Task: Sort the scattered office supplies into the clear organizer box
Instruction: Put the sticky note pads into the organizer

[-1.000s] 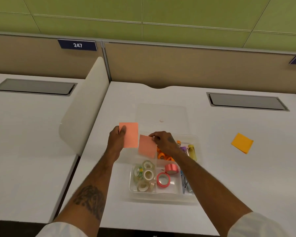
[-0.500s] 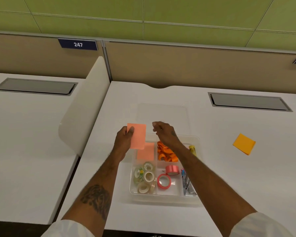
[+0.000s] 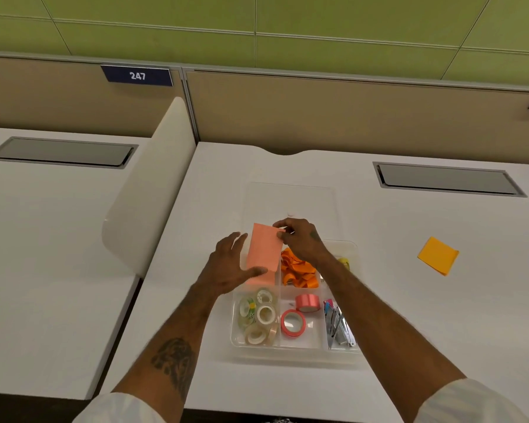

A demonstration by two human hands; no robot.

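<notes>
Right hand [image 3: 300, 242] pinches far corner of pink sticky note [image 3: 264, 248] over far-left compartment of clear organizer box [image 3: 293, 351]. Left hand [image 3: 226, 267] released, fingers spread, thumb touching note. Partition plate [image 3: 137, 76] reads "247".

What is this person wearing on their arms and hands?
A white left sleeve and white right sleeve end near the elbows. A dark tattoo marks the left forearm. The left hand and right hand are bare: no gloves or watch.
</notes>
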